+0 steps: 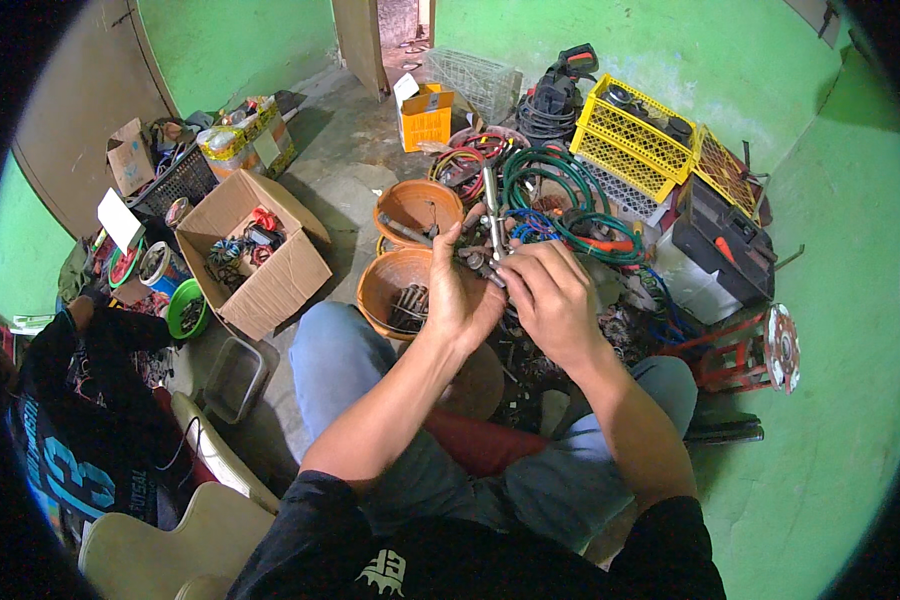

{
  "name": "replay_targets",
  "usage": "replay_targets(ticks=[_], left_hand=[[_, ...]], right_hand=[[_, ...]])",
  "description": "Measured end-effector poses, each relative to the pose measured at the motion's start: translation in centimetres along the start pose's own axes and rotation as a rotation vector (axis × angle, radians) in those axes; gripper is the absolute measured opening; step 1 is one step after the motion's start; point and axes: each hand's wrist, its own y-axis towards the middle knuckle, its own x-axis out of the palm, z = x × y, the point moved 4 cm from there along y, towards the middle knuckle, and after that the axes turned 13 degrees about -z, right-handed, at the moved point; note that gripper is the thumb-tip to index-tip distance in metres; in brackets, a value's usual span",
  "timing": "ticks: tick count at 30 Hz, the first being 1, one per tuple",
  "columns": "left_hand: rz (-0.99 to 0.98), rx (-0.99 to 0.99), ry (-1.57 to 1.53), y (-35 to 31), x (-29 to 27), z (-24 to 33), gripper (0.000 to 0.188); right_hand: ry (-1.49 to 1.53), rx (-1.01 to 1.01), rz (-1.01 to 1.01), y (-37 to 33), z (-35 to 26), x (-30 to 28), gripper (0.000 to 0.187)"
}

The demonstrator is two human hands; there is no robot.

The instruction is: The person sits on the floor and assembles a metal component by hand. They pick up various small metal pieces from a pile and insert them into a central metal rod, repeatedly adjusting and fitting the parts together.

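Note:
Both my hands are raised together over the pots and the pile of tools. My left hand (462, 305) is turned palm up with the thumb raised, cupped around a dark bolt-like metal part (482, 266). The fingertips of my right hand (550, 295) pinch the near end of that part; its exact kind is too small to make out. Just beyond my fingers, a shiny metal tool like a ratchet handle (491, 200) points away from me; whether a hand touches it I cannot tell. Two orange-brown pots stand close by: the near pot (372, 290) contains several bolts, the far pot (388, 200) a metal piece.
Left are a cardboard box (290, 285) of cables and a green bowl (202, 318). Green hose (510, 185), yellow crates (630, 150), a black toolbox (740, 270) and a red metal stand (740, 355) crowd the right. Another person (90, 420) sits at left beside a chair (175, 545).

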Motion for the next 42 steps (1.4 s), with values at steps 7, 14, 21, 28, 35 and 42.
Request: replay_targets(ticks=[7, 14, 21, 28, 35, 42], left_hand=[[0.002, -0.009, 0.004, -0.1, -0.7, 0.0, 0.044], [0.002, -0.026, 0.006, -0.1, -0.3, 0.0, 0.043], [-0.008, -0.035, 0.022, -0.2, 0.1, 0.0, 0.046], [0.002, -0.080, -0.015, -0.5, 0.6, -0.1, 0.047], [-0.037, -0.142, -0.096, -0.3, 0.1, -0.6, 0.049], [-0.038, -0.188, -0.085, -0.2, 0.6, -1.2, 0.052]], right_hand=[[0.060, 0.021, -0.134, 0.7, -0.7, -1.0, 0.020], [0.118, 0.073, -0.078, 0.3, 0.2, -0.6, 0.021], [0.343, 0.237, 0.059, 0.2, 1.4, -1.1, 0.013], [0.483, 0.369, 0.053, -0.1, 2.5, -0.7, 0.010], [0.709, 0.520, 0.011, -0.9, 3.5, 0.0, 0.018], [0.754, 0.560, -0.008, -1.2, 3.9, 0.2, 0.018]])
